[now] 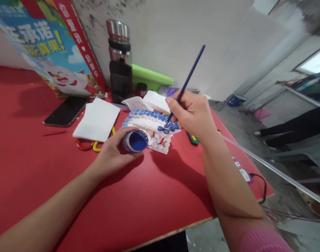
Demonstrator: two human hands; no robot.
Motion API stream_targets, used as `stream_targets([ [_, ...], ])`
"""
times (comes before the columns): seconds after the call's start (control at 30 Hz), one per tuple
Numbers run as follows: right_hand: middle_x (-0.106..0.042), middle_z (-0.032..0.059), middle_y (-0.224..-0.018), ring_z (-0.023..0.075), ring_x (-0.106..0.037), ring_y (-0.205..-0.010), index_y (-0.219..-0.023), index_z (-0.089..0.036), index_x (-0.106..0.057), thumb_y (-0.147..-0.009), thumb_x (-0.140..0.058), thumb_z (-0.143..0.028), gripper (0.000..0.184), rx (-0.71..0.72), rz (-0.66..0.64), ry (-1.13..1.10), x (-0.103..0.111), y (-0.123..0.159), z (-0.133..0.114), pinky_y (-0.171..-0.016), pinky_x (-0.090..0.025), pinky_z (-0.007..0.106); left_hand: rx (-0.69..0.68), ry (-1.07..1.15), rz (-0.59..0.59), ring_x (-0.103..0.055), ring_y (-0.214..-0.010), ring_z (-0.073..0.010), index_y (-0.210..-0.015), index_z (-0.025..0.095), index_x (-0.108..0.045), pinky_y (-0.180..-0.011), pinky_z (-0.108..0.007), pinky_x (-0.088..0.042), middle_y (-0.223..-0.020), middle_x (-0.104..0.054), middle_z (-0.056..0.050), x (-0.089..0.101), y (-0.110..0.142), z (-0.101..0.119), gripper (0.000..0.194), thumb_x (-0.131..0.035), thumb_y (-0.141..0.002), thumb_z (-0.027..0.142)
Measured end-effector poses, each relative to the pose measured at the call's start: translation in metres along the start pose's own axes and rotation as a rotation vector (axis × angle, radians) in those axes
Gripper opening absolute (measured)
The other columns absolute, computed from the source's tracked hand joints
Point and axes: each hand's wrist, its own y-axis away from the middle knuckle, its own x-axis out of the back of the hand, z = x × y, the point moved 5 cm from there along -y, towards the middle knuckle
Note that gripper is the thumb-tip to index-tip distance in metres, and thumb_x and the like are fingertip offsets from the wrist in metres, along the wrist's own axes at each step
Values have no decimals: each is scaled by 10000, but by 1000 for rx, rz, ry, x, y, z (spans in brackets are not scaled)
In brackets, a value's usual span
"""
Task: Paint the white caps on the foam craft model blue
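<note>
Red laminate covers the table (44, 168), which runs back to a stained white wall, with grey concrete floor showing past its right edge. Near the middle of the table, toward the far edge, sits a white model (152, 131) built of rows of small round knobs; the upper rows are already blue, the lower ones bare white.

The left hand (111, 154) wraps around a small pot of blue paint (136, 141), tipped so its open mouth faces the person and held touching the model's near side, probably so the brush has little way to travel between paint and model. The right hand (193, 113) pinches a thin blue paintbrush (186, 84) between thumb and fingers, handle slanting up and to the right, bristles resting on a knob at the model's right end; the steep, pen-like grip suits dabbing one knob at a time.

Just left of the model lies a white paper sheet (97, 119) over red-and-yellow scissors (85, 144), and beyond that a dark phone (67, 110) lies face up. Toward the far edge stand a steel-and-black flask (119, 63), a green roll (149, 77) and, in the far left corner, a colourful printed box (49, 45). A black cable (262, 187) loops near the right corner. Someone else's dark-clad legs (293, 129) stretch across the floor beyond.
</note>
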Motion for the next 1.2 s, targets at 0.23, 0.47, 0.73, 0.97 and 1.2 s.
stream_targets([
  [0.23, -445, -44, -612, 131, -429, -604, -734, -256, -506, -1058, -680, -324, 374, 15, -14, 15, 0, 0, -1, -578, -334, 311, 6, 7, 1, -780, -1292, -386, -1343, 209, -715, -1179, -564, -625, -1383, -814, -142, 0, 0, 2, 620, -916, -788, 399],
  [0.47, -453, -40, -619, 132, -431, -610, -733, -261, -487, -1059, -671, -350, 384, 24, -18, 1, -1, 0, -1, -574, -327, 311, 6, -2, 3, -779, -1297, -383, -1349, 208, -715, -1182, -562, -624, -1387, -812, -142, 1, -1, 1, 621, -915, -790, 390],
  [0.73, -497, -31, -641, 142, -487, -630, -737, -261, -505, -1068, -692, -374, 396, 4, 8, 1, 3, -1, 5, -575, -373, 304, -3, 0, -3, -776, -1308, -388, -1356, 208, -718, -1189, -571, -619, -1381, -812, -140, 1, -1, -2, 616, -911, -795, 377],
  [0.97, -500, -31, -625, 144, -483, -617, -759, -264, -538, -1068, -700, -438, 390, 2, 13, -9, 2, -1, 4, -550, -371, 292, -12, 12, -2, -785, -1293, -382, -1349, 214, -713, -1170, -561, -634, -1378, -814, -137, 0, 0, -2, 606, -910, -799, 377],
  [1.2, -482, -33, -618, 135, -466, -616, -748, -254, -531, -1062, -698, -410, 388, 18, -14, 5, 1, 1, -2, -558, -355, 295, -7, 7, 2, -781, -1293, -381, -1350, 215, -711, -1183, -567, -622, -1383, -812, -140, 1, -1, 0, 621, -920, -793, 390],
])
